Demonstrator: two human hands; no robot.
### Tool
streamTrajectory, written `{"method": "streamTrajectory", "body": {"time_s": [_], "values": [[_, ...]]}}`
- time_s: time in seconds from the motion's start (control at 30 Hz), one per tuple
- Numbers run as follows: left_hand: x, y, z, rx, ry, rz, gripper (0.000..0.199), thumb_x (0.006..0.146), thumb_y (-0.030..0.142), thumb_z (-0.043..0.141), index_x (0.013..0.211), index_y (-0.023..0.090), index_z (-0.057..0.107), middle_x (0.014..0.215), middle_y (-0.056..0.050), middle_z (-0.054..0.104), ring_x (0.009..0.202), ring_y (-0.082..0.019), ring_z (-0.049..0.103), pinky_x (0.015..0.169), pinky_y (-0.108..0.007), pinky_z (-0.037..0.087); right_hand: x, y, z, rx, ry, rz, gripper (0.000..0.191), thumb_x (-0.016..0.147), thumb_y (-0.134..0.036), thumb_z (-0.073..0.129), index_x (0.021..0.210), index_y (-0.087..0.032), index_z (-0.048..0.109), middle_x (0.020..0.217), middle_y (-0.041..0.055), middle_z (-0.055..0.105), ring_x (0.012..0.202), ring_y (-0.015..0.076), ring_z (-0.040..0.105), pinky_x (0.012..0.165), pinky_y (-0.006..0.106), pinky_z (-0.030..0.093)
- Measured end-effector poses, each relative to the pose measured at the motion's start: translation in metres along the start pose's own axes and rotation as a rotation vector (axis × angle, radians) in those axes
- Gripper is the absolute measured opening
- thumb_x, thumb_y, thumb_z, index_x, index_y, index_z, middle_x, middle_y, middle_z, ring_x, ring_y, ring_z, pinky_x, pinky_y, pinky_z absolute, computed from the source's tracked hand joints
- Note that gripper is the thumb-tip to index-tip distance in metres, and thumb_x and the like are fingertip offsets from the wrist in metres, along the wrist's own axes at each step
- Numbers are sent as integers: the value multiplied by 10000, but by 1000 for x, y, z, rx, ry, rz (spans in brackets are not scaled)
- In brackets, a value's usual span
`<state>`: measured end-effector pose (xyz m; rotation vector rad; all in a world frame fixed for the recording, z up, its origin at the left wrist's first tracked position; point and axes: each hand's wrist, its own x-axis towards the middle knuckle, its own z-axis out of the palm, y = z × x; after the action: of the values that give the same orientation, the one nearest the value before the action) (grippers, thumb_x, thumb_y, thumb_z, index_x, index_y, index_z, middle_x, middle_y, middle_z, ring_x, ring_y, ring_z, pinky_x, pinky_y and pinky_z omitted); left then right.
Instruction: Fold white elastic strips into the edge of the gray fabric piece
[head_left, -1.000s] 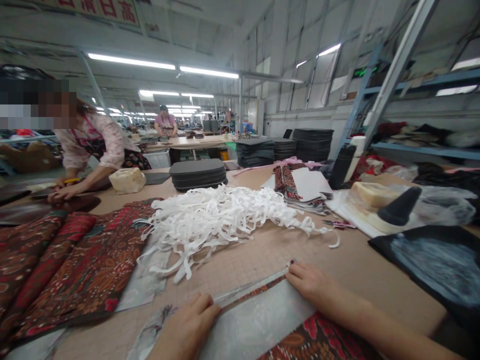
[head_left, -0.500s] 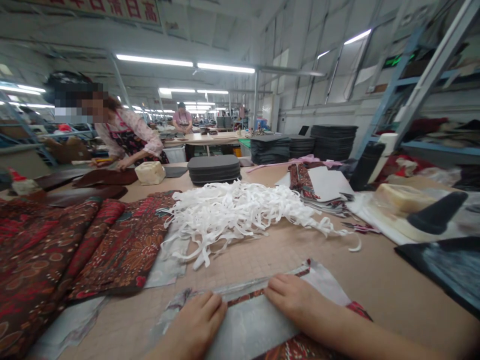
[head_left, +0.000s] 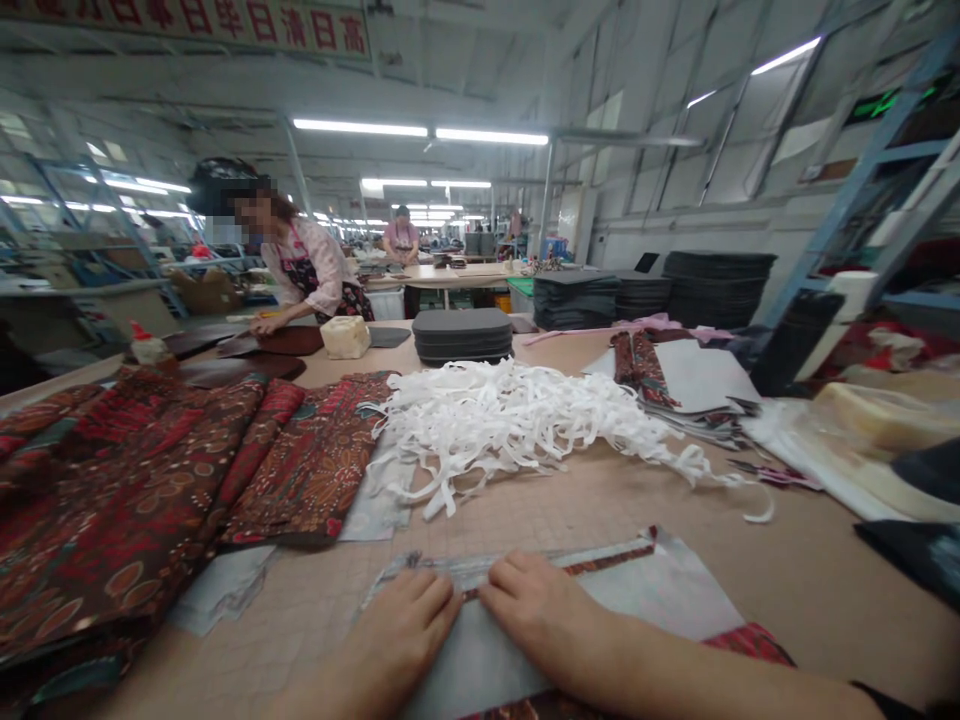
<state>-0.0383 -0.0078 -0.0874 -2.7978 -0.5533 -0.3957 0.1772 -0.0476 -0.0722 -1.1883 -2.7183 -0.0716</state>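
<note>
The grey fabric panel (head_left: 660, 590) lay on the table (head_left: 787, 600) just before the person, its folded edge running left to right. The left hand (head_left: 401, 625) and right hand (head_left: 540, 615), flat and unclenched, pressed that edge side by side, nearly touching.

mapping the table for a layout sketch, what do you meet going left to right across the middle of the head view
Red patterned fabric pieces → heap of white tape strips → stack of grey-backed patterned pieces → black roll
</note>
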Motion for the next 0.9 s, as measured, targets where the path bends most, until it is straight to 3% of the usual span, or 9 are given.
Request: {"method": "streamTrajectory", "body": {"time_s": [0.1, 0.27, 0.37, 0.47, 0.57, 0.63, 0.73, 0.9], "values": [[-9, -3, -4, -5, -37, 0, 207, 881, 61, 408, 1005, 132, 557, 876, -48, 626, 732, -191, 559, 669, -290, 459, -13, 11, 2, -76, -14, -29, 34, 821, -150, 605, 846, -144, 582, 829, 36, 600, 744, 191, 522, 628, 295, 385], [-22, -13, -7, -115, -32, -111, 197, 887, 72, 426, 973, 182, 564, 866, -20, 605, 750, -176, 549, 668, -259, 447, -30, 30, -13, -112, -103, 77, 90, 763, -54, 618, 749, -142, 606, 766, 42, 607, 682, 178, 529, 586, 285, 371], [-24, -12, -5, -120, 17, -149, 182, 896, 93, 437, 962, 198, 569, 873, -12, 602, 765, -175, 549, 681, -263, 448, -10, 15, -8, -30, -83, 66, 105, 793, -62, 583, 832, -157, 604, 825, 35, 605, 728, 169, 535, 623, 275, 381], [-25, -7, -2, -44, 31, -99, 163, 910, 123, 428, 981, 171, 567, 863, -27, 606, 748, -189, 547, 681, -300, 449, 13, -7, 8, 32, 14, -30, 136, 831, -128, 570, 964, -156, 568, 902, 35, 595, 784, 174, 524, 670, 284, 395], [-30, -4, -3, 5, 57, -69, 195, 930, 140, 378, 997, 137, 560, 857, -43, 603, 741, -192, 540, 685, -320, 442, 20, -13, 15, -52, 35, -90, 85, 823, -153, 598, 905, -138, 579, 849, 42, 598, 752, 191, 520, 639, 303, 395], [-36, -4, -6, -4, 86, -86, 233, 947, 156, 333, 1004, 132, 557, 877, -50, 601, 760, -194, 536, 697, -322, 437, 18, -7, 9, -82, -38, -64, 46, 802, -115, 613, 834, -144, 598, 810, 40, 606, 717, 191, 529, 600, 293, 384], [-47, -5, -11, -51, 126, -133, 311, 974, 198, 257, 983, 140, 562, 879, -51, 599, 751, -190, 527, 687, -314, 432, 18, 2, -5, -47, -154, 13, 133, 796, -37, 568, 772, -156, 621, 790, 41, 620, 702, 178, 546, 598, 269, 377], [-60, -7, -11, -126, 199, -285, 295, 965, 179, 286, 893, 180, 571, 840, -26, 600, 750, -179, 526, 684, -295, 430, 50, -12, -10, 170, -125, 78, 189, 829, -48, 492, 841, -174, 631, 851, 35, 626, 769, 159, 554, 669, 239, 386]]}}
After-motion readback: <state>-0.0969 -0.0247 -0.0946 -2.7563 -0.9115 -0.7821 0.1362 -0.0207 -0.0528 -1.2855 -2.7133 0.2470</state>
